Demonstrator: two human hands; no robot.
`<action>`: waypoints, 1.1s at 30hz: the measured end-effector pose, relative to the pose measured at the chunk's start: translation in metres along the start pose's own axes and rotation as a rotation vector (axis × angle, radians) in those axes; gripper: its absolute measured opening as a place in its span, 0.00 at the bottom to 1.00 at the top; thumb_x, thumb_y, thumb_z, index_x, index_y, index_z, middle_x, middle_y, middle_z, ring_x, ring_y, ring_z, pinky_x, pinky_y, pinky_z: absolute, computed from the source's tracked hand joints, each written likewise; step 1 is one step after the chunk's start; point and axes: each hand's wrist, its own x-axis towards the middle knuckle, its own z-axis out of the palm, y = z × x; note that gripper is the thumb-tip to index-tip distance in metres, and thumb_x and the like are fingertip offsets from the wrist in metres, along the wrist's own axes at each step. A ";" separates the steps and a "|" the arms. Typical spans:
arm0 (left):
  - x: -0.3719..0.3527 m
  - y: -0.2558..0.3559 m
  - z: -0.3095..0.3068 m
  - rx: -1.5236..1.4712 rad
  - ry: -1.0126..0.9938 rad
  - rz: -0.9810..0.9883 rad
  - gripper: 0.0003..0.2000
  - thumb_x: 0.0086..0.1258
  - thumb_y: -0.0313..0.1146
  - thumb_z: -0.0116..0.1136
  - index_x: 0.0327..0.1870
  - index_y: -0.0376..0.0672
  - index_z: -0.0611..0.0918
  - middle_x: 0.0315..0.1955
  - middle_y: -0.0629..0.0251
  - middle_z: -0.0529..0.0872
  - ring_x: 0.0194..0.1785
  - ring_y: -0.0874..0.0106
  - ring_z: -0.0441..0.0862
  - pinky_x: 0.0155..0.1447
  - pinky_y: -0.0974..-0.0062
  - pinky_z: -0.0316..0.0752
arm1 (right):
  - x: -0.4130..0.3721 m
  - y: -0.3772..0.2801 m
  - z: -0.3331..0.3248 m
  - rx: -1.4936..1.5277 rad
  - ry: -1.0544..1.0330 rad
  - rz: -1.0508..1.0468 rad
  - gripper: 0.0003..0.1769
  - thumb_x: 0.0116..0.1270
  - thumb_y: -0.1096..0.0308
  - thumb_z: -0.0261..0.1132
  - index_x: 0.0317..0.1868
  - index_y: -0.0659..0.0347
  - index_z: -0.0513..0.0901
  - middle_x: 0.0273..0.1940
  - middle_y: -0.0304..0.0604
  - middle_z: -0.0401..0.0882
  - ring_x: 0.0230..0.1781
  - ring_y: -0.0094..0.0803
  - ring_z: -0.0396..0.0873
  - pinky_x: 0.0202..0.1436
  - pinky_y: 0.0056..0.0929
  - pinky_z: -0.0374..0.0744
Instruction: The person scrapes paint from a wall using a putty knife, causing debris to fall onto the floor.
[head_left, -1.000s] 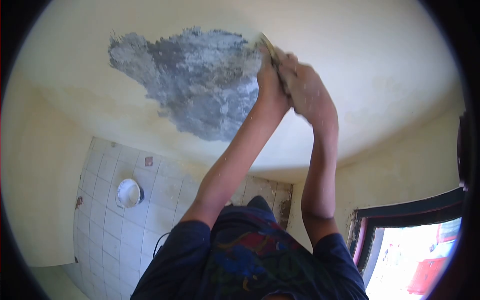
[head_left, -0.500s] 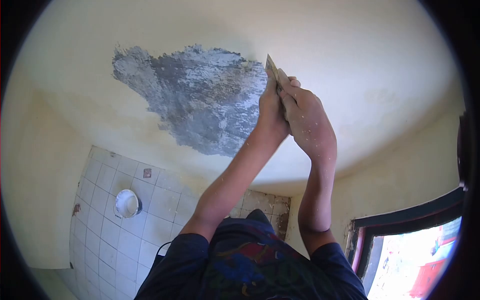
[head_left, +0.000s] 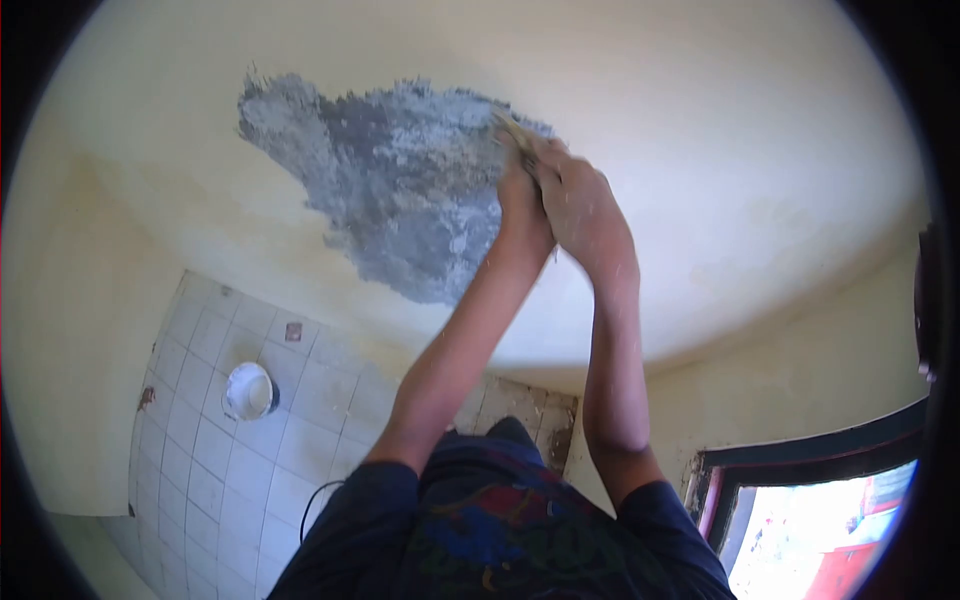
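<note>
Both my hands are raised to the cream wall and closed around one scraper [head_left: 516, 133], whose thin blade points up and left. My left hand [head_left: 523, 198] grips it from the left side, and my right hand [head_left: 585, 205] wraps it from the right, pressed against the left. The fingers and blade are slightly blurred. Behind the blade lies a rough grey patch [head_left: 400, 190] of exposed surface with ragged edges. The blade is over the upper right part of this patch; its handle is mostly hidden inside my hands.
A white bucket [head_left: 249, 391] with pale contents stands on the tiled floor [head_left: 240, 470] below left. A dark-framed opening [head_left: 820, 460] lets in bright light at lower right. A thin black cable [head_left: 308, 505] shows beside my left sleeve.
Both hands and the scraper have moved left, from the patch's right edge onto the grey surface. The view has shifted slightly. The grip stays the same.
</note>
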 end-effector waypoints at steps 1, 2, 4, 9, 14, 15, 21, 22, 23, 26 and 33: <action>-0.004 0.001 -0.006 -0.030 0.002 -0.001 0.19 0.80 0.52 0.38 0.41 0.47 0.75 0.31 0.67 0.78 0.34 0.75 0.76 0.40 0.73 0.76 | 0.000 0.006 0.001 -0.005 -0.060 -0.068 0.18 0.74 0.65 0.48 0.53 0.69 0.76 0.42 0.69 0.77 0.45 0.61 0.77 0.49 0.43 0.74; 0.006 0.009 -0.001 -0.051 -0.030 0.017 0.19 0.79 0.52 0.38 0.41 0.47 0.76 0.31 0.67 0.78 0.34 0.74 0.76 0.41 0.74 0.75 | 0.011 0.004 -0.002 -0.010 -0.091 -0.164 0.18 0.74 0.65 0.48 0.54 0.69 0.76 0.44 0.69 0.77 0.45 0.62 0.76 0.49 0.43 0.74; 0.019 0.013 0.006 -0.054 -0.051 0.019 0.20 0.79 0.53 0.39 0.41 0.47 0.76 0.31 0.66 0.78 0.35 0.74 0.76 0.41 0.74 0.76 | 0.003 -0.002 0.001 0.070 0.071 -0.200 0.18 0.74 0.65 0.49 0.53 0.70 0.76 0.44 0.69 0.77 0.46 0.64 0.75 0.49 0.44 0.73; 0.000 0.008 0.022 -0.228 -0.003 -0.075 0.21 0.79 0.54 0.39 0.41 0.45 0.75 0.32 0.64 0.79 0.35 0.74 0.77 0.40 0.74 0.77 | 0.001 0.004 -0.003 0.112 0.009 -0.091 0.19 0.74 0.65 0.50 0.57 0.68 0.77 0.27 0.47 0.74 0.27 0.29 0.71 0.36 0.29 0.73; 0.018 0.011 0.012 -0.263 0.019 -0.014 0.19 0.78 0.54 0.39 0.43 0.47 0.73 0.31 0.63 0.79 0.34 0.73 0.78 0.39 0.73 0.77 | 0.024 0.007 -0.009 0.083 -0.137 -0.015 0.20 0.75 0.65 0.50 0.60 0.66 0.76 0.25 0.41 0.71 0.23 0.23 0.67 0.30 0.26 0.72; 0.012 0.012 0.018 -0.230 -0.018 -0.076 0.20 0.78 0.55 0.39 0.42 0.47 0.74 0.30 0.64 0.79 0.34 0.73 0.78 0.38 0.74 0.77 | 0.011 0.006 -0.008 0.123 -0.037 -0.144 0.19 0.75 0.65 0.50 0.56 0.70 0.77 0.24 0.40 0.71 0.22 0.23 0.67 0.29 0.26 0.71; 0.013 0.011 0.033 -0.259 -0.072 -0.101 0.23 0.77 0.59 0.38 0.41 0.45 0.73 0.29 0.62 0.79 0.33 0.73 0.78 0.37 0.75 0.77 | 0.011 -0.009 -0.020 0.139 -0.023 0.061 0.21 0.75 0.67 0.49 0.65 0.61 0.74 0.21 0.31 0.64 0.17 0.16 0.58 0.19 0.20 0.62; 0.014 0.012 0.037 -0.254 -0.075 -0.103 0.23 0.77 0.59 0.38 0.41 0.45 0.73 0.29 0.62 0.79 0.33 0.73 0.78 0.37 0.75 0.77 | 0.002 -0.012 -0.019 0.181 0.052 0.027 0.22 0.75 0.68 0.49 0.66 0.59 0.74 0.20 0.29 0.63 0.17 0.15 0.57 0.18 0.20 0.61; 0.016 0.013 0.040 -0.234 -0.077 -0.098 0.24 0.76 0.59 0.39 0.40 0.44 0.73 0.29 0.62 0.79 0.33 0.73 0.78 0.37 0.75 0.77 | 0.008 -0.012 -0.019 0.182 0.053 0.024 0.22 0.75 0.68 0.49 0.66 0.59 0.74 0.20 0.29 0.63 0.17 0.15 0.57 0.18 0.20 0.61; 0.004 0.010 0.042 -0.203 -0.066 -0.103 0.26 0.76 0.60 0.38 0.39 0.42 0.73 0.30 0.62 0.79 0.33 0.73 0.78 0.37 0.75 0.76 | 0.008 -0.006 -0.020 0.148 0.052 0.049 0.22 0.75 0.67 0.50 0.66 0.58 0.73 0.19 0.28 0.60 0.16 0.14 0.56 0.17 0.20 0.60; 0.014 0.003 0.040 -0.092 -0.156 0.057 0.26 0.76 0.60 0.38 0.39 0.42 0.73 0.29 0.64 0.77 0.33 0.72 0.77 0.38 0.73 0.76 | 0.001 -0.009 -0.026 0.050 0.093 -0.060 0.21 0.75 0.66 0.50 0.64 0.63 0.74 0.21 0.34 0.63 0.18 0.20 0.60 0.22 0.26 0.66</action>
